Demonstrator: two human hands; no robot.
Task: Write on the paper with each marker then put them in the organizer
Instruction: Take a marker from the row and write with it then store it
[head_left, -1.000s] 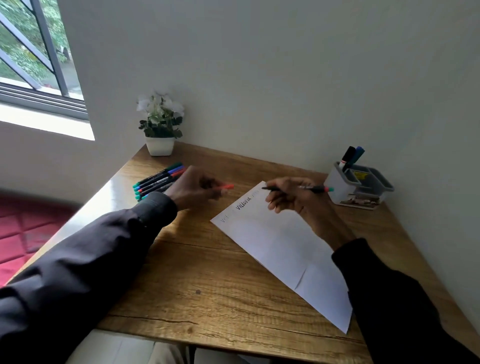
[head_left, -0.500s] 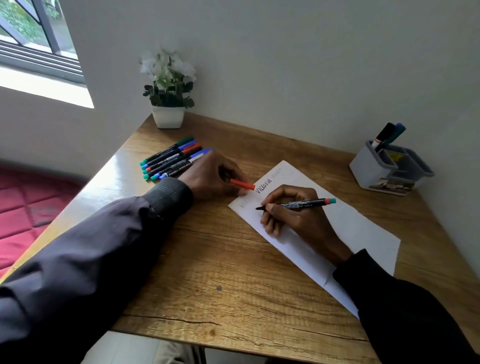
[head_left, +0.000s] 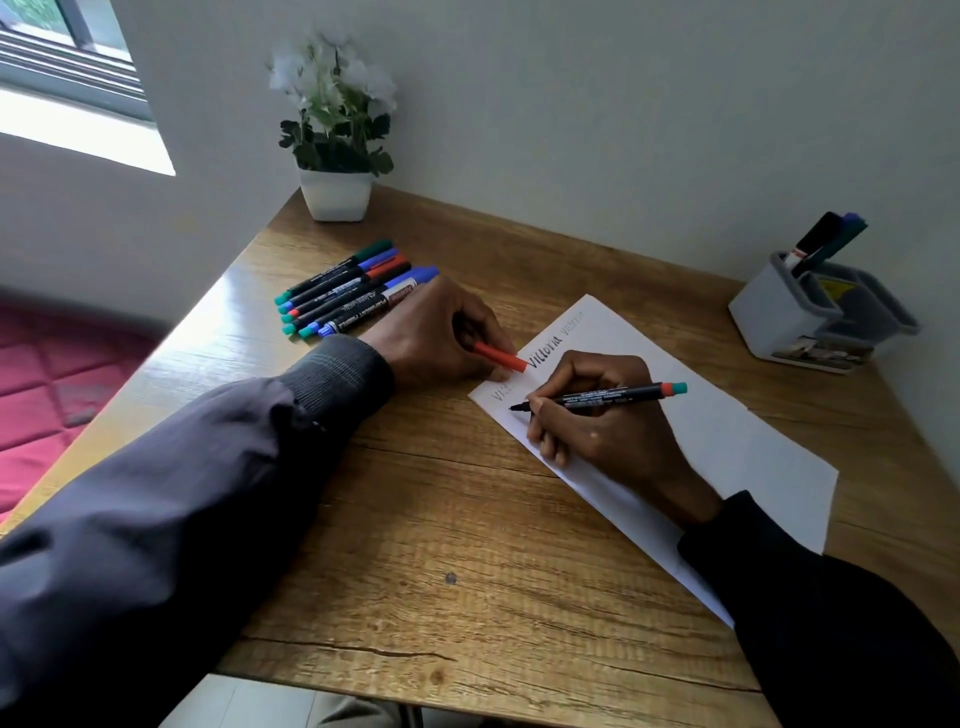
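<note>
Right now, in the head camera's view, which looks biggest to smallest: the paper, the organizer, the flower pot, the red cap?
1. paper
2. organizer
3. flower pot
4. red cap

The organizer and pot sit farther from the camera, so their real sizes may differ.

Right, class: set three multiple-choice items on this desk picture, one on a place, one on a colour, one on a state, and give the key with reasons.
1. Where does the organizer stand?
A. at the far right of the desk, by the wall
B. beside the plant pot
C. on the paper

2. What colour is the cap in the left hand?
A. blue
B. red-orange
C. green

3. What is the marker in the right hand doing?
A. lying capped among the others
B. standing in the organizer
C. uncapped, with its tip down at the paper

Key: 1 A, the grey organizer sits at the right end near the wall. 2 B, the cap sticking out of the fingers is red-orange. 3 C, the bare tip points at the sheet below the written words.
</note>
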